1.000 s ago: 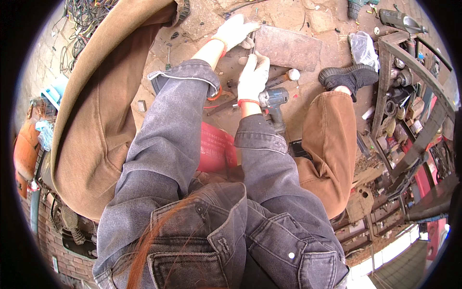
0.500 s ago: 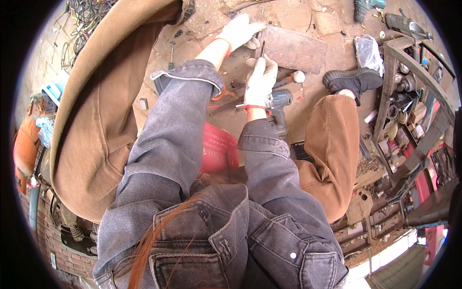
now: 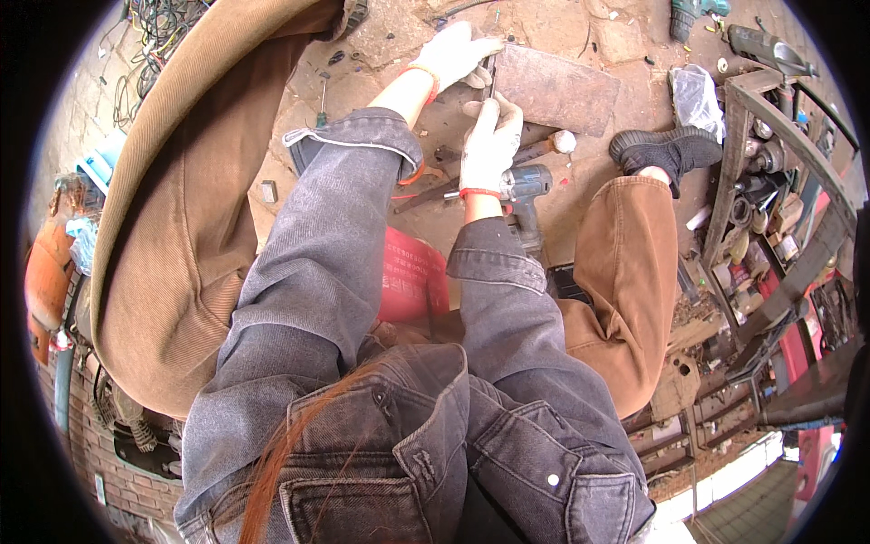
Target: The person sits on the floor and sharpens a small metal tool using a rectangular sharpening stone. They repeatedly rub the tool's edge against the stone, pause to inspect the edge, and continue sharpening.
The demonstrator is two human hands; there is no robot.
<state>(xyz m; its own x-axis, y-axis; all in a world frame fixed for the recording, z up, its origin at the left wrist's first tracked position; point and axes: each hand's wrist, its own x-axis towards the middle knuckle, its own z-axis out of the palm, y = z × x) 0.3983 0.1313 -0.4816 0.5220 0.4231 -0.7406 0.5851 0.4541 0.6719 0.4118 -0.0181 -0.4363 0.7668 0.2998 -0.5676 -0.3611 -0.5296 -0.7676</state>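
Note:
My left hand, in a white work glove with an orange cuff, is at the left edge of a flat, worn rectangular plate on the ground. Its fingertips and thumb close around a small dark piece at that edge, too hidden to name. My right hand, gloved the same way, pinches a thin dark rod that points away from me along the plate's left edge. The rod's far end lies close to my left fingers; whether they touch it I cannot tell. A blue-grey cordless drill lies beside my right wrist.
A hammer-like tool with a pale round end lies below the plate. Between my legs is a red container. A screwdriver lies left of my arm. At right stand a metal frame, a clear plastic bag and cluttered parts.
My right hand has shifted slightly, and the rod has turned more in line with the plate's left edge, its far end nearer my left fingers. My left hand has hardly moved.

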